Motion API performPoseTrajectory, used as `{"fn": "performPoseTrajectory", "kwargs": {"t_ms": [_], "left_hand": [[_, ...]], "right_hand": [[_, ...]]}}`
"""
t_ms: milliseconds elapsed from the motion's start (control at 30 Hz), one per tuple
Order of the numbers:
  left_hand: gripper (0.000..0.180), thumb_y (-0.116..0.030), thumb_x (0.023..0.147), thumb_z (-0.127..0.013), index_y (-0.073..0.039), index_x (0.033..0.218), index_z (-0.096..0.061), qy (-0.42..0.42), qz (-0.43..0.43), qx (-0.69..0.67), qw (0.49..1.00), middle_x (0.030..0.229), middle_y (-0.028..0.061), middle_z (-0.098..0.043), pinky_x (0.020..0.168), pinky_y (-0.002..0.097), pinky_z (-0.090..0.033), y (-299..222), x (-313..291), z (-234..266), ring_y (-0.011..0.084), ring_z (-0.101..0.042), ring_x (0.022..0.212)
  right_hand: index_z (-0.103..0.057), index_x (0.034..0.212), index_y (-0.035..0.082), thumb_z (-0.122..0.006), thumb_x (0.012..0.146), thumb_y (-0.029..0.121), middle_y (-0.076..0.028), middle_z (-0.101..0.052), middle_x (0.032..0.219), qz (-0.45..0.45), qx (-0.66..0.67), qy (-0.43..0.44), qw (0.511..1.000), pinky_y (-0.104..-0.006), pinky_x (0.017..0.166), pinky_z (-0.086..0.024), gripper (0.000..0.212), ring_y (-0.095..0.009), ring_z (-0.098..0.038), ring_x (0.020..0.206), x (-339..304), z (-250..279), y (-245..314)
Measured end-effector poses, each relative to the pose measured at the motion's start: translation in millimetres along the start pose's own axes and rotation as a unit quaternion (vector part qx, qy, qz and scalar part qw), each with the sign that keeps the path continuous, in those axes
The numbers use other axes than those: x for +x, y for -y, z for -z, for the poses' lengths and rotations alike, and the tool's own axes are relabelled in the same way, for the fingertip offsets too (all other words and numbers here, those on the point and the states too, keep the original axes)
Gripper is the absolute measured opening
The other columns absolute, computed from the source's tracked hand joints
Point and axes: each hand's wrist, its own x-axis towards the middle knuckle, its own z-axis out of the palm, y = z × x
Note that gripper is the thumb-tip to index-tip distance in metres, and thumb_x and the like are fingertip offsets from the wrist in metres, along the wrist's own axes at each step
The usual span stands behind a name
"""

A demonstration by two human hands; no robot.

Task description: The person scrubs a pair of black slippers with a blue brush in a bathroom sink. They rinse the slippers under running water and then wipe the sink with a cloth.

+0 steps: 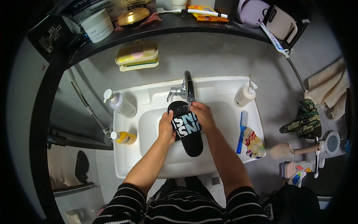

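A black slide sandal (193,145) with pale blue and white lettering on its strap is held over the white sink (125,164), under the chrome faucet (189,89). My left hand (166,127) grips its left side, thumb on top of the strap. At the upper right edge, close below the spout, my right hand (203,115) is closed around the sandal; some of its fingers are hidden. A thin stream seems to run from the spout onto the sandal's far end. On the sink's right rim lie a blue brush (242,134) and a crumpled multicoloured cloth (254,143).
Pump bottles stand on the rim: a clear-white one (121,104) and a yellow one (126,137) at left, a white one (245,95) at right. A soap box (138,56) hangs on the wall under a crowded black shelf (171,28). At right hang towels (328,84) and a hairbrush (285,151).
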Motion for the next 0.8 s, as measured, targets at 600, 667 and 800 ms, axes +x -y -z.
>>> {"fn": "performPoseTrajectory", "kwargs": {"t_ms": [600, 667, 800], "left_hand": [[0.014, -0.011, 0.089, -0.053, -0.005, 0.102, -0.052, -0.051, -0.061, -0.078, 0.994, 0.089, 0.0057, -0.062, 0.068, 0.0301, -0.054, 8, -9, 15, 0.0172, -0.062, 0.078], [0.013, -0.010, 0.090, -0.051, -0.005, 0.102, -0.052, -0.043, -0.064, -0.084, 0.993, 0.091, 0.0072, -0.062, 0.066, 0.0297, -0.054, 12, -5, 18, 0.0172, -0.063, 0.077], [0.012, -0.013, 0.092, -0.051, -0.005, 0.101, -0.054, -0.054, -0.052, -0.096, 0.993, 0.092, 0.0062, -0.063, 0.065, 0.0286, -0.055, 10, -7, 20, 0.0163, -0.063, 0.076]], "right_hand": [[-0.036, 0.135, 0.010, -0.067, 0.076, 0.013, -0.020, -0.045, 0.127, -0.018, -0.762, -0.330, 0.556, -0.0430, 0.090, -0.043, 0.066, -0.038, -0.048, 0.110, -83, 206, -83], [-0.033, 0.137, 0.011, -0.066, 0.075, 0.007, -0.021, -0.044, 0.126, 0.036, -0.769, -0.344, 0.537, -0.0422, 0.088, -0.045, 0.070, -0.038, -0.048, 0.109, -83, 216, -93], [-0.030, 0.140, 0.012, -0.063, 0.075, 0.000, -0.022, -0.050, 0.116, 0.009, -0.744, -0.331, 0.580, -0.0427, 0.082, -0.046, 0.074, -0.038, -0.052, 0.100, -99, 201, -72]]}}
